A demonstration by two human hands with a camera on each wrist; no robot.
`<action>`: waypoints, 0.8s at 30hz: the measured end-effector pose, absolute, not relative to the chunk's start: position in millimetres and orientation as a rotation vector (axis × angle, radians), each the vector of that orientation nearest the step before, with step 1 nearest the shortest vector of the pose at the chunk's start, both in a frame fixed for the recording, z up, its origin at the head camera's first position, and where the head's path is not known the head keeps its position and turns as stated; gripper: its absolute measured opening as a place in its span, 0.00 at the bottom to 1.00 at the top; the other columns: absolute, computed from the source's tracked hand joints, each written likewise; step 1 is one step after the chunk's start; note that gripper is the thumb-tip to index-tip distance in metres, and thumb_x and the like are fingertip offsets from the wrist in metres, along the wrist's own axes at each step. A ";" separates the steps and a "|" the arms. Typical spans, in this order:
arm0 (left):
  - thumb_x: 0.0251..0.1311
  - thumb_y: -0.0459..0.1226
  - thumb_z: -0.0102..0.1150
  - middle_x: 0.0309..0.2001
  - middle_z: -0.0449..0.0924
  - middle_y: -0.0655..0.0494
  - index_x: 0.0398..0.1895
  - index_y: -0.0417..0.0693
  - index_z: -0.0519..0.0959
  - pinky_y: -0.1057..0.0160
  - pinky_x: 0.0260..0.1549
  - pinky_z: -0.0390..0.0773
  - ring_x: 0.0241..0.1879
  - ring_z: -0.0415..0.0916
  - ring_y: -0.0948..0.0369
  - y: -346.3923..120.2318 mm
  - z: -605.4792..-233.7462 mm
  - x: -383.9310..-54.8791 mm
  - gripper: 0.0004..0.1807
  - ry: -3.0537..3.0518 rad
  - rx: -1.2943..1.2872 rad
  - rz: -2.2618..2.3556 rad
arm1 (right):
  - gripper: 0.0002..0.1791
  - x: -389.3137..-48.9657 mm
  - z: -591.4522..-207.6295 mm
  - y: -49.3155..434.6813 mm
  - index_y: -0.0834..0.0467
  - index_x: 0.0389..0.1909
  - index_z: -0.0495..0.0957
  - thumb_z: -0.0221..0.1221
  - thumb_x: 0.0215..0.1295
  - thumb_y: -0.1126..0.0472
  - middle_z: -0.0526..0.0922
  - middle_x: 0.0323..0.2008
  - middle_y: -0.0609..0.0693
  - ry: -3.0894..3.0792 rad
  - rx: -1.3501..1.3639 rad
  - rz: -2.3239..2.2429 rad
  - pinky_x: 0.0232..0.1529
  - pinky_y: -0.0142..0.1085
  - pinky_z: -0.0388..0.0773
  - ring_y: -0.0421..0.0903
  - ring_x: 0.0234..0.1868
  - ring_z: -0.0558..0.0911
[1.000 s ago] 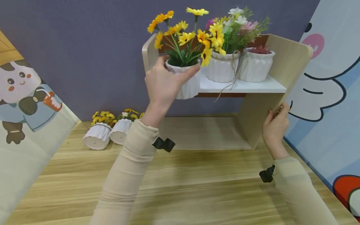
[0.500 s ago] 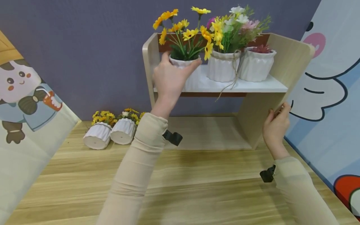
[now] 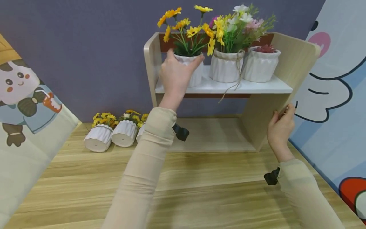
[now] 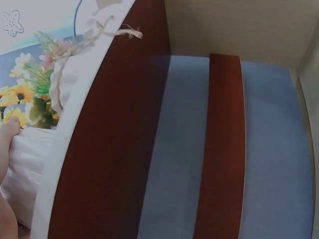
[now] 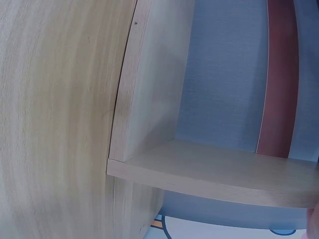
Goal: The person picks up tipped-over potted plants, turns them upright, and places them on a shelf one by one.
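My left hand [image 3: 177, 74] grips a white ribbed flowerpot [image 3: 195, 74] of yellow and orange artificial flowers [image 3: 193, 31], thumb and fingers at its rim. The pot is upright at the left end of the white upper shelf board [image 3: 223, 87]; the hand hides part of its base. In the left wrist view, the same pot [image 4: 27, 172] shows at the left edge. To its right stand a twine-tied pot [image 3: 227, 66] of mixed flowers and a pot [image 3: 261, 66] with a dark red plant. My right hand [image 3: 280, 127] holds the front edge of the shelf unit's right side panel [image 3: 257, 117].
Several white pots with yellow flowers lie tipped over on the wooden table, including one pot [image 3: 98, 138] at the far left and another [image 3: 124, 133] beside it. The shelf unit's bottom board [image 3: 211, 135] rests on the table [image 3: 217, 190]. A purple-grey wall [image 3: 85, 57] stands behind.
My left hand has carried the flowerpot right and back from in front of the shelf's left end to over the upper board. My right hand stays in place.
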State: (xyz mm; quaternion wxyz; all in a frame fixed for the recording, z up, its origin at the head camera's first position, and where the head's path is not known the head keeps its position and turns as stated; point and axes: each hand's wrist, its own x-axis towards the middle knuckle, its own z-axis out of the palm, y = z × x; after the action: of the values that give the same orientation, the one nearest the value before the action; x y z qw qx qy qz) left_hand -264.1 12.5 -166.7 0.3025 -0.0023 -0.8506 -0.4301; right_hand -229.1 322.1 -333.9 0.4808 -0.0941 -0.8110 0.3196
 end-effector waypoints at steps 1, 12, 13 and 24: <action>0.31 0.74 0.55 0.52 0.76 0.50 0.66 0.46 0.58 0.62 0.42 0.76 0.44 0.77 0.57 12.9 -166.6 -265.4 0.60 -2.262 -0.002 -1.138 | 0.20 -229.1 -334.0 322.1 0.60 0.58 0.57 0.43 0.69 0.57 0.72 0.46 0.69 -1.978 -0.230 0.780 0.41 0.56 0.69 0.66 0.43 0.75; 0.31 0.75 0.52 0.59 0.70 0.53 0.67 0.50 0.55 0.62 0.48 0.74 0.52 0.73 0.56 14.1 -167.0 -277.6 0.61 -2.317 0.044 -1.123 | 0.20 -229.4 -334.2 321.8 0.61 0.58 0.57 0.43 0.69 0.57 0.73 0.45 0.70 -1.972 -0.219 0.780 0.40 0.55 0.69 0.65 0.42 0.75; 0.31 0.76 0.51 0.61 0.68 0.54 0.68 0.51 0.54 0.61 0.49 0.73 0.53 0.72 0.56 14.2 -166.8 -278.5 0.61 -2.331 0.054 -1.123 | 0.20 -229.6 -334.2 321.8 0.61 0.58 0.57 0.43 0.69 0.57 0.73 0.45 0.70 -1.970 -0.219 0.781 0.40 0.55 0.69 0.65 0.42 0.75; 0.35 0.77 0.45 0.62 0.65 0.56 0.69 0.53 0.49 0.60 0.47 0.73 0.53 0.71 0.57 17.4 -168.6 -285.8 0.59 -2.409 0.101 -1.046 | 0.20 -229.7 -334.5 322.3 0.60 0.58 0.57 0.43 0.69 0.57 0.72 0.46 0.70 -1.980 -0.208 0.781 0.42 0.56 0.69 0.66 0.44 0.74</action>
State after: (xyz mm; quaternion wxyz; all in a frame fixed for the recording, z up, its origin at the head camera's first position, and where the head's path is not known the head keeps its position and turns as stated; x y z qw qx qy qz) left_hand -285.8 17.4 -168.6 0.2537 0.0373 -0.8867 -0.3848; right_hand -229.7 322.3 -334.5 0.4807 -0.0853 -0.8118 0.3204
